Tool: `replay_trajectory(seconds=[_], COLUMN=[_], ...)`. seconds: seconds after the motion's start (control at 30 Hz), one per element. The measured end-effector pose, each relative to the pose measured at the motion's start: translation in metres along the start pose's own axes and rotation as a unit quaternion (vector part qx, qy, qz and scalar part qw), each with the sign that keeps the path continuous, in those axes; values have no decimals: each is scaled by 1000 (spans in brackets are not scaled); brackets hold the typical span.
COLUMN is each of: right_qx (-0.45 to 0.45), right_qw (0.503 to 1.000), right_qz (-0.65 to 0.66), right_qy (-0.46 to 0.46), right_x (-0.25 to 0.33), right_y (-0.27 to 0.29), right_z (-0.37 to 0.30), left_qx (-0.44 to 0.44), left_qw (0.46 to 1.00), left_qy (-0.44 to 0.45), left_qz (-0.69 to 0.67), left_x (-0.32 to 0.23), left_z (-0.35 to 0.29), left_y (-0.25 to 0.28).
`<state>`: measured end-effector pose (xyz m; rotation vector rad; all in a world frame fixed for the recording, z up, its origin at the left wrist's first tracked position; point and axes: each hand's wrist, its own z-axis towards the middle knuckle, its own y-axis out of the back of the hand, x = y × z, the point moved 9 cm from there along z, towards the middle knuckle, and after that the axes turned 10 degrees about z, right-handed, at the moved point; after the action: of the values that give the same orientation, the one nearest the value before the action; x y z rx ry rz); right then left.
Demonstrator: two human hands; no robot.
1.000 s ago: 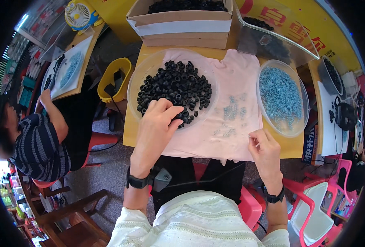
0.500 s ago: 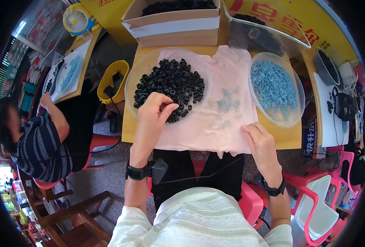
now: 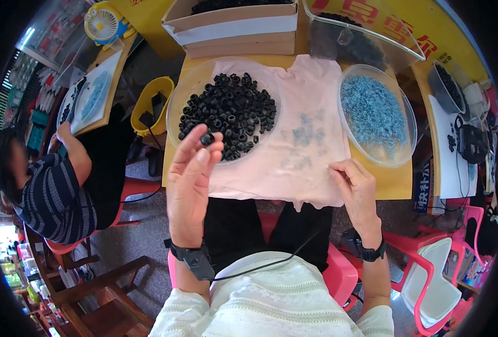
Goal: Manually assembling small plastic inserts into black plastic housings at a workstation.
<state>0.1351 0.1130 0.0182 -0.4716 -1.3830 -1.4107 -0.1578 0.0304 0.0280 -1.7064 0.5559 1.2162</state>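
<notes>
My left hand [image 3: 188, 188] is turned palm up with a small black ring-like cap [image 3: 207, 139] held at its fingertips. Just beyond it, a round clear tray [image 3: 177, 106] carries a heap of the same black caps. My right hand [image 3: 357, 188] is pinched at the right front edge of a pale pink cloth [image 3: 249, 185]; what its fingertips hold, if anything, is too small to make out. Little blue pieces [image 3: 305, 135] lie scattered on the cloth. To the right, a clear oval tray [image 3: 410, 135] holds many small light-blue pieces.
Behind the trays stand a cardboard box [image 3: 238, 42] and a clear bin [image 3: 367, 42], both with black parts. A yellow basket [image 3: 167, 90] is left of the table. Another person [image 3: 58, 191] works at a left-hand table. A pink chair [image 3: 428, 281] is at the right.
My left hand has drawn back from the cap heap toward me and turned palm up, now showing a black cap in its fingers. My right hand stays pinched in nearly the same place.
</notes>
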Motion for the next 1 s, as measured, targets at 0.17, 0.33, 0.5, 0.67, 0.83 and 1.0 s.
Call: replay_trajectory(seconds=[0.17,0.33,0.5,0.67,0.83,1.0], right_qx=[10,23,25,22,28,15], right_qw=[998,980,947,947,969,986], right_qz=[47,185,316,318,246,139], right_qy=[-29,-75,-58,-32,15,96], right_x=[19,55,73,77,84,100], right_y=[-3,-1,0,-4,-3,-1], right_z=[6,3,-1,0,-2,-5], left_qx=[82,177,222,239,241,235], left_qw=[992,967,946,948,952,954], left_qy=[94,160,205,196,181,179], left_qz=[5,-87,-113,-69,-55,-43], left_x=[33,60,66,66,64,70], left_z=[-22,-38,-49,-57,-59,-62], left_y=[-30,-61,-86,-99,-98,-92])
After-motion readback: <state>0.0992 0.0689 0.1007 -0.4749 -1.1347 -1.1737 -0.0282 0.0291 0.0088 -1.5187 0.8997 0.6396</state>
